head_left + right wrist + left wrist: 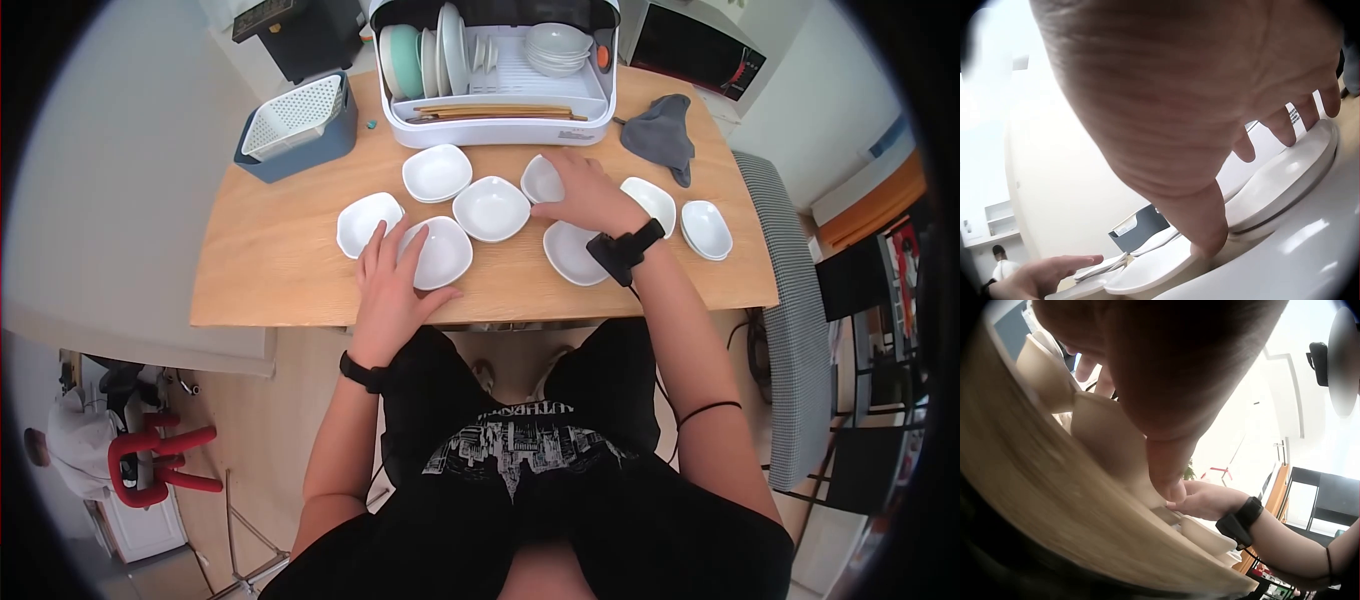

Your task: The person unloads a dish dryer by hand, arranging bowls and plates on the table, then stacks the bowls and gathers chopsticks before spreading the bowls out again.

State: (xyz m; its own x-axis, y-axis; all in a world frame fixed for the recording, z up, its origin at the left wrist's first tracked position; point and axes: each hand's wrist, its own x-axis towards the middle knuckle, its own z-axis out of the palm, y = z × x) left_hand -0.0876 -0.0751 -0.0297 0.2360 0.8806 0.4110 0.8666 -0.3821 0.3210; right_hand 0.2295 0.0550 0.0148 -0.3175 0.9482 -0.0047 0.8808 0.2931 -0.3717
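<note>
White bowls stand in loose rows on the wooden table. My right hand (588,195) spans a bowl (541,184), thumb at its near side and fingers at its far side; the right wrist view shows the thumb of this hand (1179,94) against the stacked bowls (1285,178). At the front left, my left hand (388,300) rests spread around a bowl (443,254), index fingertip over its left rim and thumb by its near edge. Another bowl (366,224) is beside those fingers. In the left wrist view the left hand (1166,375) hides part of a bowl (1110,440).
Other bowls sit at the centre (491,209), back left (437,172), under the right wrist (574,254) and at the right (707,230). Behind them are a dish rack (500,132), a blue basket (340,125) and a grey cloth (660,135). The table's front edge is near.
</note>
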